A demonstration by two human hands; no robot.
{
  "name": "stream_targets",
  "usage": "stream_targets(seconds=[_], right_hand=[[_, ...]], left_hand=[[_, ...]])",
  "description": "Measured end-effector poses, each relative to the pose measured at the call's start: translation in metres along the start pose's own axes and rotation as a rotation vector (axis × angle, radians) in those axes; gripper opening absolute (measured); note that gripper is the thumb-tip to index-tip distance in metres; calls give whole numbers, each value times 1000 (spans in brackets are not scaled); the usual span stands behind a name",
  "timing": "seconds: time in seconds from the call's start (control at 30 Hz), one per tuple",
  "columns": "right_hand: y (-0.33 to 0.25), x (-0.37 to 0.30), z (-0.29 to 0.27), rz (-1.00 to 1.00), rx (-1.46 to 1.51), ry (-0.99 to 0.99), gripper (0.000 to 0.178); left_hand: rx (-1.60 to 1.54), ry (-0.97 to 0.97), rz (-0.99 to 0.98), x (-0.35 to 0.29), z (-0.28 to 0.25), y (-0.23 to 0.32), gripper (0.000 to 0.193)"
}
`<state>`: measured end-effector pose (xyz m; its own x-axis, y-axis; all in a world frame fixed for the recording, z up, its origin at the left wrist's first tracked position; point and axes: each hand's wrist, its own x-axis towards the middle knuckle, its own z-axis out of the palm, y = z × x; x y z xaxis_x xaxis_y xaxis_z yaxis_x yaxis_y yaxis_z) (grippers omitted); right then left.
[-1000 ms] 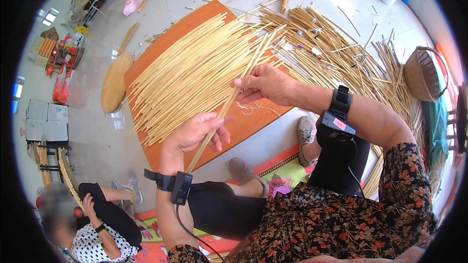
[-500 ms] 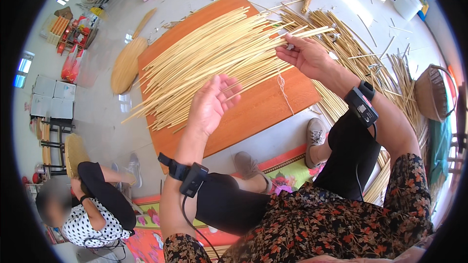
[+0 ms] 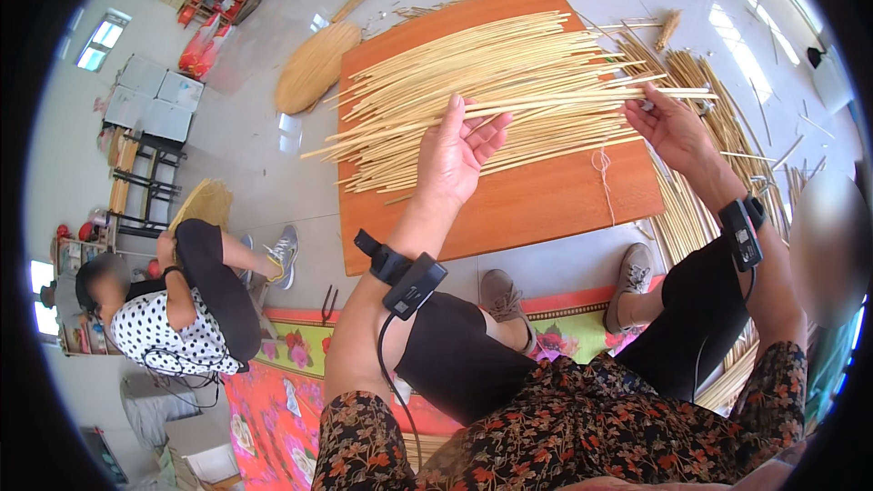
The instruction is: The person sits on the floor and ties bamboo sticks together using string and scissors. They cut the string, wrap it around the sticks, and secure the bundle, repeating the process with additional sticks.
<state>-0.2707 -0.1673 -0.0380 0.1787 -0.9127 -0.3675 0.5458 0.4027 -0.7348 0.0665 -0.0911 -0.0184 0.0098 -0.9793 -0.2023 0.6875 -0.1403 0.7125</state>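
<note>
A wide layer of pale straw stalks (image 3: 473,64) lies side by side on an orange-brown board (image 3: 527,214). Above it, a few long stalks (image 3: 568,102) stretch between my hands. My right hand (image 3: 673,132) pinches them near their right ends, past the board's right edge. My left hand (image 3: 457,155), palm up with loosely curled fingers, has the stalks between thumb and fingers farther left. A thin pale string (image 3: 604,177) hangs over the board's near right part.
More stalks (image 3: 718,118) are heaped on the floor at right. An oval woven mat (image 3: 316,64) lies left of the board. A person in a dotted top (image 3: 173,323) sits at left beside a woven piece (image 3: 205,203). A flowered mat (image 3: 300,350) lies under my feet.
The view has shifted, so the board appears farther right. My left hand, apart from the stalks before, now has them between thumb and fingers; the pinched stalks reach farther out past my right hand.
</note>
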Motion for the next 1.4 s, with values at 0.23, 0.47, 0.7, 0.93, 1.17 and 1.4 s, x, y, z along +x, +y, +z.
stream_targets(seconds=[0.23, 0.47, 0.7, 0.93, 1.17, 1.4], right_hand=[[-3, 1, -3, 21, -36, 44, 20], [-1, 1, -4, 51, -17, 54, 19], [2, 16, -23, 103, 83, 11, 21], [2, -6, 18, 38, 114, -77, 19], [0, -22, 30, 31, 78, -51, 22], [5, -19, 28, 26, 106, -63, 20]], left_hand=[[84, 11, 21, 0, -8, 6, 21], [117, -64, 43, -8, -4, 16, 20], [47, -130, -8, 5, -17, 11, 20], [89, -42, -9, 8, -34, 27, 22], [145, 19, 23, 10, -41, 29, 24], [170, -17, 18, 9, -40, 30, 23]])
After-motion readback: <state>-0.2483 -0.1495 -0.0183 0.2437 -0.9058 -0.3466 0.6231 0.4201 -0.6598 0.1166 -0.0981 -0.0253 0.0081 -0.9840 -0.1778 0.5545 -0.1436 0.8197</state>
